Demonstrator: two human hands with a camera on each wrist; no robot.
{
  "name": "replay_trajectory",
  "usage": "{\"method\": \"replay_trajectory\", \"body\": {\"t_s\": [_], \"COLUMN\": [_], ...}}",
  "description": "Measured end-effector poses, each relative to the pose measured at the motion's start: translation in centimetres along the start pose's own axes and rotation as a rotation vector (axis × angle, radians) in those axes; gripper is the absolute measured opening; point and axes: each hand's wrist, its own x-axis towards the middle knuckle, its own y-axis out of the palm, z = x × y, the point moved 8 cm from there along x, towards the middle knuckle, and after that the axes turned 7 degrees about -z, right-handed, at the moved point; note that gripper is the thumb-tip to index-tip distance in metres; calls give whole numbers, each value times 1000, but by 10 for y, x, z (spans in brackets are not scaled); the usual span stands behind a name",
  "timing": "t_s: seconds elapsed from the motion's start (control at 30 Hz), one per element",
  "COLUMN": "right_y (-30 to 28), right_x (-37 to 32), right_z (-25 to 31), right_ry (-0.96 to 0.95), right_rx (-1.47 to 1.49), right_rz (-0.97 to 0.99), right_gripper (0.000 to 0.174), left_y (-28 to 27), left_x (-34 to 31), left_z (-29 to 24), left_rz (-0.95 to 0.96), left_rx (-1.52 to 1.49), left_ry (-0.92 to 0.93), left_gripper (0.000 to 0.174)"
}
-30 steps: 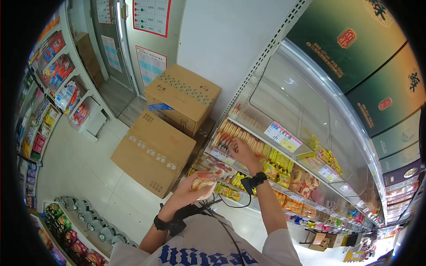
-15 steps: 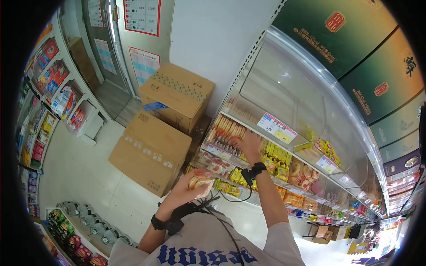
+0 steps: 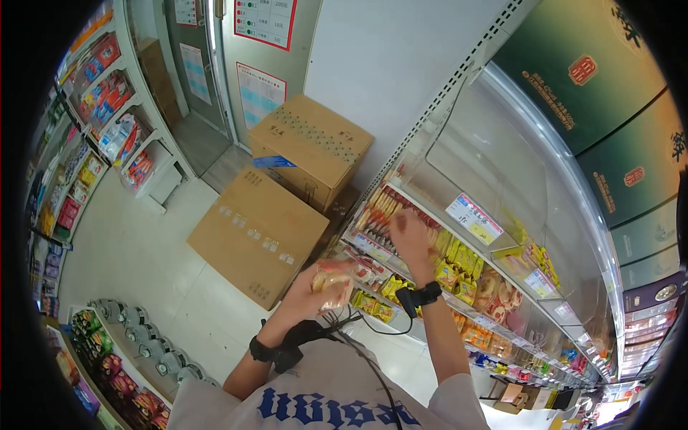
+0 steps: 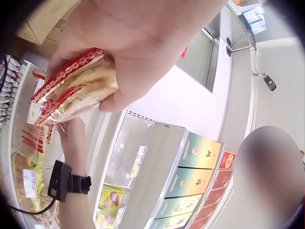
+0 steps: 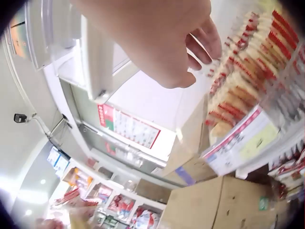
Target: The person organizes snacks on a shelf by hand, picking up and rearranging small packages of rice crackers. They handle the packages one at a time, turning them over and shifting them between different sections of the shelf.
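My left hand (image 3: 307, 292) grips clear-wrapped flat pastries (image 3: 334, 288) with red wrapper edges, held in front of my chest. In the left wrist view, the thumb lies along one side of these packets (image 4: 78, 90), and at least two red crimped ends show. Over the shelf, my right hand (image 3: 410, 236) hovers at a row of similar wrapped pastries (image 3: 380, 208) standing on edge. The right wrist view shows its fingers (image 5: 209, 40) loosely bent beside the row, with no packet between them and the thumb.
A price label (image 5: 238, 143) fronts the pastry row, and yellow snack packets (image 3: 446, 272) stand beside it. Above hangs a clear shelf front with another price tag (image 3: 475, 218). Two cardboard boxes (image 3: 258, 236) sit on the floor left of the shelf. A cable runs between my wrists.
My right hand has moved along the pastry row and now hovers over it with bent fingers. The left hand keeps its packets but has turned them somewhat. The head view has shifted slightly.
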Motion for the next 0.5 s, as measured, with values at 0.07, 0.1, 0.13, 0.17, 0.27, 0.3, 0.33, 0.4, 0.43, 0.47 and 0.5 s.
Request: {"method": "replay_trajectory", "body": {"t_s": [0.07, 0.1, 0.13, 0.17, 0.27, 0.3, 0.33, 0.4, 0.43, 0.47, 0.5], "right_y": [43, 58, 75, 89, 116, 115, 115, 111, 105, 98, 86], "right_x": [-7, -8, -5, -2, 3, 3, 3, 5, 6, 7, 7], "right_z": [7, 9, 10, 9, -15, -16, -17, -13, -7, -3, 4], "right_ry": [148, 153, 153, 152, 166, 204, 224, 265, 273, 271, 272], "right_rx": [225, 194, 161, 126, 33, 52, 36, 5, 45, 48, 51], "right_rz": [206, 258, 309, 360, 277, 306, 318, 341, 339, 323, 305], "right_gripper": [55, 55, 55, 56, 55, 55, 54, 54, 50, 49, 48], "left_y": [-10, -12, -12, -11, -14, -15, -17, -22, -23, -25, -27], "left_x": [5, 7, 8, 8, 11, 12, 13, 15, 15, 13, 11], "left_z": [12, 13, 10, 5, -2, -3, -1, 2, 1, 1, 2], "left_rz": [-104, -151, -156, -160, -177, -181, -200, -239, -234, -230, -222], "left_rx": [-59, -78, -88, -101, -132, -140, -139, -136, -147, -158, -168], "left_ry": [-29, -33, -31, -28, 10, 26, 33, 48, 34, 17, -2], "left_gripper": [38, 37, 38, 40, 41, 41, 40, 38, 39, 39, 39]}}
